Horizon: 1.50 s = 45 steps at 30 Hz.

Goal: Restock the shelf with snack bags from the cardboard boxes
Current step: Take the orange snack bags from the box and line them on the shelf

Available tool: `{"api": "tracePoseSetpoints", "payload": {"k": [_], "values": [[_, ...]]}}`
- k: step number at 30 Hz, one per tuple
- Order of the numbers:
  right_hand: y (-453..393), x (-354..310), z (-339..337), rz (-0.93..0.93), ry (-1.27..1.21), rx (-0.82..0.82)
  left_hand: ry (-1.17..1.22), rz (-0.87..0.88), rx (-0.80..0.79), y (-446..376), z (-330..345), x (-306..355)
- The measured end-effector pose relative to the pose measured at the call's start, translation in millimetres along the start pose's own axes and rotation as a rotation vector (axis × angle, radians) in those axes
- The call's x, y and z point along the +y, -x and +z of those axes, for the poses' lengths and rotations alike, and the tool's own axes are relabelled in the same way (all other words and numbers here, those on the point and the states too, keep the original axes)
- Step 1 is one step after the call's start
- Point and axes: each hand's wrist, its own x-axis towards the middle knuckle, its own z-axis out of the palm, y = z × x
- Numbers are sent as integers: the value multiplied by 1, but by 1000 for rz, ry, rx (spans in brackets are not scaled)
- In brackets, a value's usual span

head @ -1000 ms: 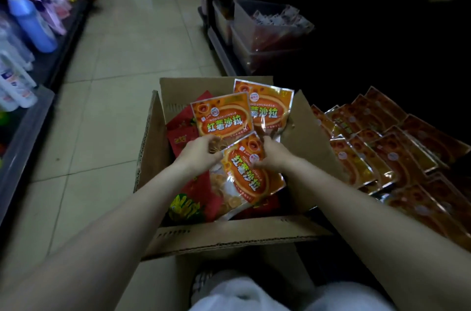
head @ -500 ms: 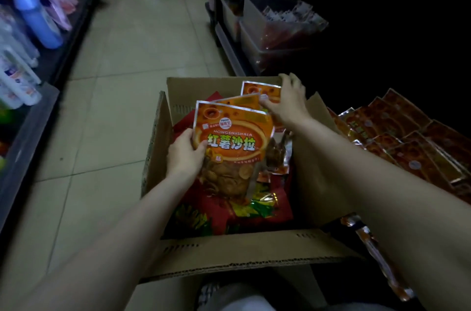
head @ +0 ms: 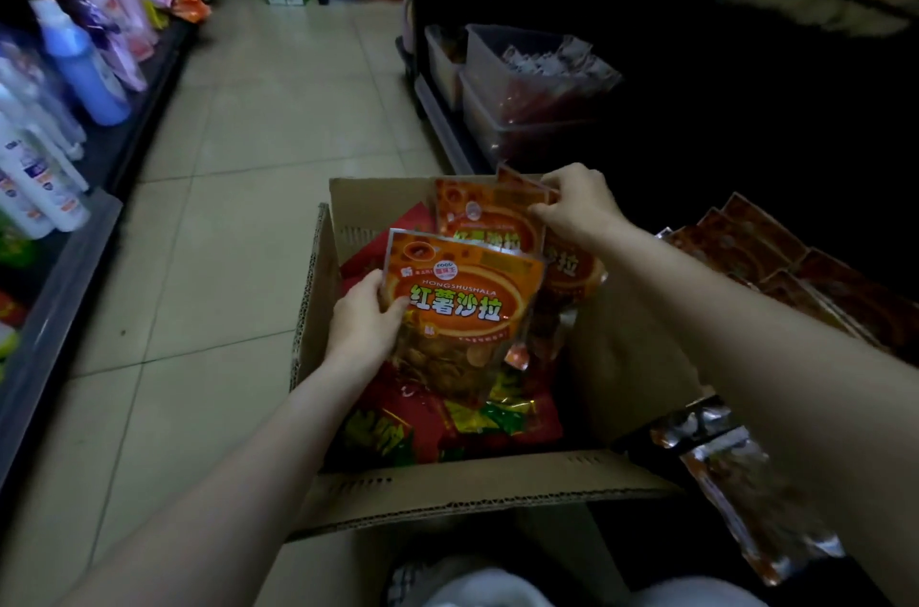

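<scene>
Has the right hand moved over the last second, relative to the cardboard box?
Yes. The right hand went from the middle of the cardboard box to its far right corner, where it grips the rear orange snack bags.

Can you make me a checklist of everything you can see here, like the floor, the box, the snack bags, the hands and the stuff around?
Surface: pale tiled floor of a shop aisle.
Job's things: open cardboard box on the floor, holding orange snack bags over red packets; more bags lie on the dim shelf to the right.
Clutter: one shiny bag hangs near the box's right corner.
Hands: left hand grips the front orange bag by its left edge; right hand pinches the top of the rear orange bags.
Cables: nothing seen.
Surroundings: bottles on the left shelf; clear bins further down the aisle.
</scene>
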Motion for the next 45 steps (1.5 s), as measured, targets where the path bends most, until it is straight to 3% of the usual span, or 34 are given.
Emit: {"api": "tracePoseSetpoints", "payload": {"k": [5,9,12,15,21,26,32,38,42,45], "values": [[32,1,-96,-103,12,210,80,183,35,18,-9,56],[67,15,-174,-49,-50,381,173,328,51,38,-6,119],[103,36,-221,0,51,548,276,464,-7,58,12,166],[145,66,-251,103,37,609,353,595,-60,89,41,207],[221,145,-229,450,-73,461,264,584,-403,144,132,228],[254,209,-161,683,-136,349,62,451,-524,162,205,185],[254,264,-122,617,-320,32,-315,370,-804,141,265,122],[235,308,-79,767,-297,319,-367,328,-771,127,310,106],[220,316,-66,821,-203,132,-392,221,-709,124,331,95],[215,314,-59,752,37,24,-437,166,-731,121,342,84]]}}
